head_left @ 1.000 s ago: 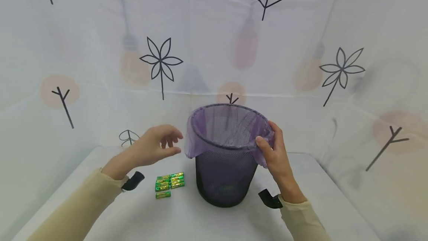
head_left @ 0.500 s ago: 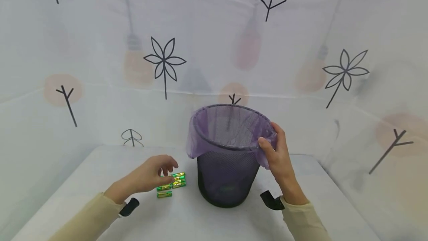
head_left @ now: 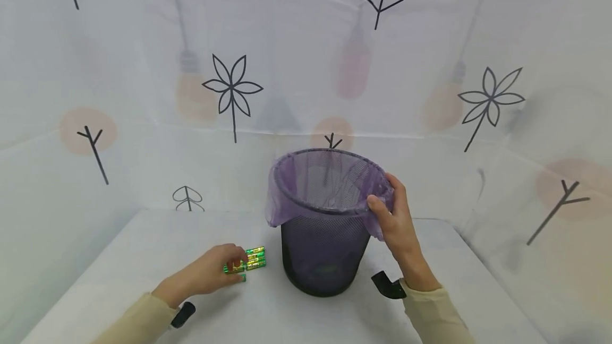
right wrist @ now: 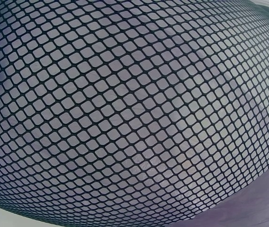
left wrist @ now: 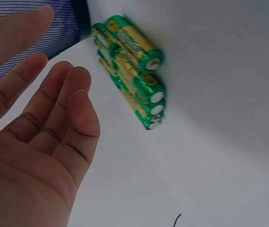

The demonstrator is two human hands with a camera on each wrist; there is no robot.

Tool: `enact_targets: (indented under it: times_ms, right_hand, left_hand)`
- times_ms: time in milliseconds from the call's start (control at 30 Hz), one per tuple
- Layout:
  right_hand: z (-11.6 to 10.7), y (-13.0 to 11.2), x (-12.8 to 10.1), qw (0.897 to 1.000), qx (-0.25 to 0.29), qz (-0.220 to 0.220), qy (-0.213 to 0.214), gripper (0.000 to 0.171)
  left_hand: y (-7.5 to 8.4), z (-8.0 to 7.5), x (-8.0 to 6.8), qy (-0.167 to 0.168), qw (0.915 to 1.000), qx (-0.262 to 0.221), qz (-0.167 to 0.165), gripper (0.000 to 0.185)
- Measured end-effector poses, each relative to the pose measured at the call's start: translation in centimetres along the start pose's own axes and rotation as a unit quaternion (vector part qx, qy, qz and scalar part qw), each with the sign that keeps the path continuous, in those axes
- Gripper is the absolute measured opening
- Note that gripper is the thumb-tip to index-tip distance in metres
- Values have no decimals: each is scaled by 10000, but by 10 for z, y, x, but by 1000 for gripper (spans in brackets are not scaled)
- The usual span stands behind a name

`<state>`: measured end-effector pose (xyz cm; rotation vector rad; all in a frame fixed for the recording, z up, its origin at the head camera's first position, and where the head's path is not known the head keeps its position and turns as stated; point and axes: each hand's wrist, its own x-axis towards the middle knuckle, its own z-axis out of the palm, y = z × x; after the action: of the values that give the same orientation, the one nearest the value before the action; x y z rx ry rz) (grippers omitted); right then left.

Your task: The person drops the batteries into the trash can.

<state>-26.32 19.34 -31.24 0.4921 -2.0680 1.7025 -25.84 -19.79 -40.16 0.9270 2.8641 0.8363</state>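
White tabletop [head_left: 143, 238], backed by a pale curtain [head_left: 143, 41] printed with line-drawn leaves and flowers. Left hand [head_left: 210, 272] low over a cluster of green-and-gold batteries [head_left: 251, 259], fingers loosely spread in the wrist view, apparently nothing gripped yet, though the head view hides the fingertips. Batteries lying side by side just left of a black mesh wastebasket [head_left: 325, 259]. Right hand [head_left: 394, 222] at the basket's right rim, thumb and fingers pinching the purple bin liner [head_left: 287, 195] folded over the edge.
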Motion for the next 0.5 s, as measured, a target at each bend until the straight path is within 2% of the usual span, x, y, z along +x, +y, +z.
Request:
enact_targets:
  times_ms: [133,233,500]
  right_hand:
    - [0,0,0,10000,-52,-7,-6,71]
    - [0,0,0,9999,-101,-2,16,71]
    - [0,0,0,10000,-55,-5,3,71]
  left_hand:
    - [-8,5,-1,-103,9993,260,-248,28]
    - [-11,7,-2,-142,9986,397,-318,28]
    - [-16,10,-6,-292,9967,474,-590,30]
